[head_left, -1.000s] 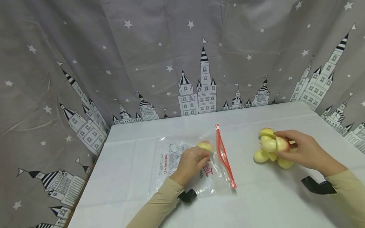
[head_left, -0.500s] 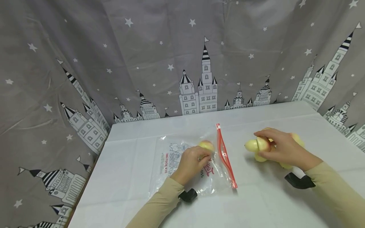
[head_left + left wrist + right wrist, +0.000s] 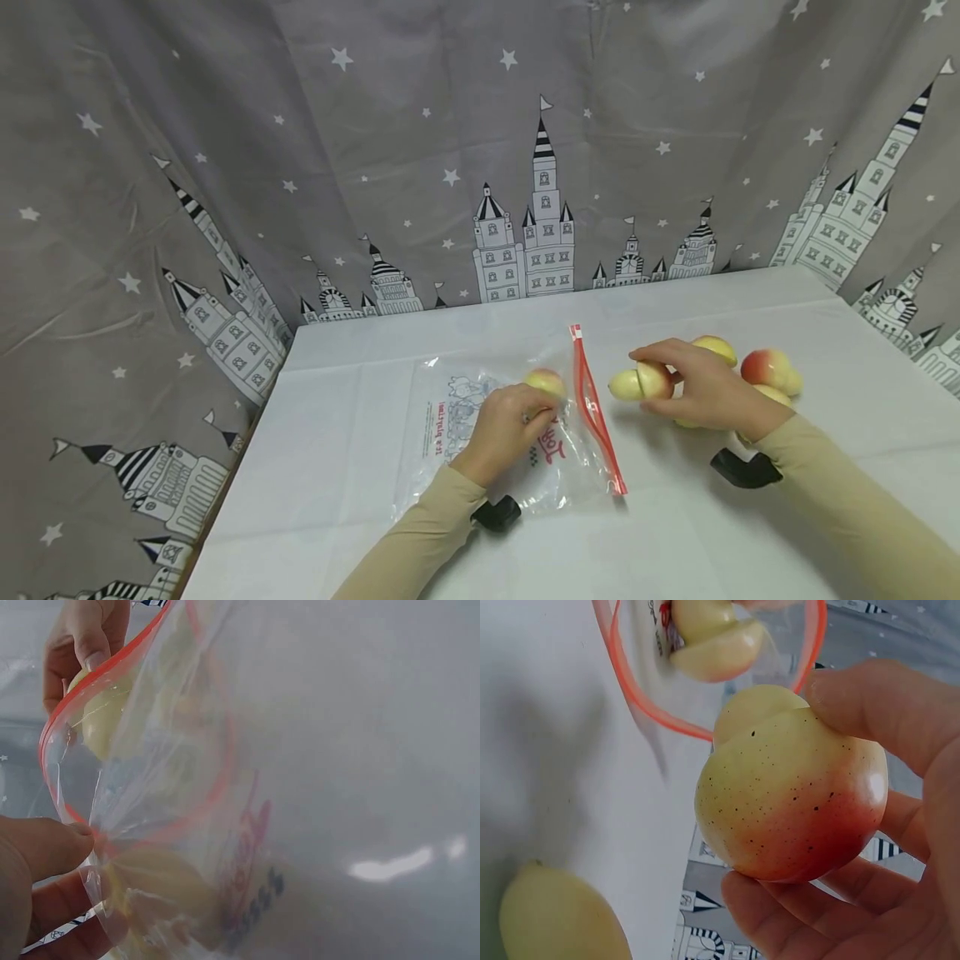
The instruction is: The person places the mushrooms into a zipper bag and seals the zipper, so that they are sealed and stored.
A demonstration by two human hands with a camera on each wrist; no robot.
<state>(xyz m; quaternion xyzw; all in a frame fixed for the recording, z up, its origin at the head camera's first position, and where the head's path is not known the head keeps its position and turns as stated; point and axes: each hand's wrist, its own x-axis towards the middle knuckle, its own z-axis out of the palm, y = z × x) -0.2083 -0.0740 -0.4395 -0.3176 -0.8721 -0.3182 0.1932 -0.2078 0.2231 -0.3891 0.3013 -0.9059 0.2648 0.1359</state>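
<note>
My right hand (image 3: 703,390) grips a toy mushroom (image 3: 791,802) by its speckled red-and-yellow cap. The pale stem points left toward the mouth of a clear zip bag (image 3: 553,493). In the left wrist view, the bag's red zip edge (image 3: 45,742) gapes, with the mushroom at the opening. My left hand (image 3: 498,429) pinches the plastic near the mouth between thumb and fingers. Another toy mushroom (image 3: 718,656) lies inside the bag. It also shows beside my left hand in the head view.
Several more toy mushrooms (image 3: 767,368) lie on the white table (image 3: 675,517) behind and right of my right hand, partly hidden by it. A grey curtain (image 3: 390,125) printed with castles and stars hangs behind the table.
My right hand has moved left from the pile, carrying the mushroom toward the bag's mouth. More of the pile is uncovered. My left hand stays on the bag.
</note>
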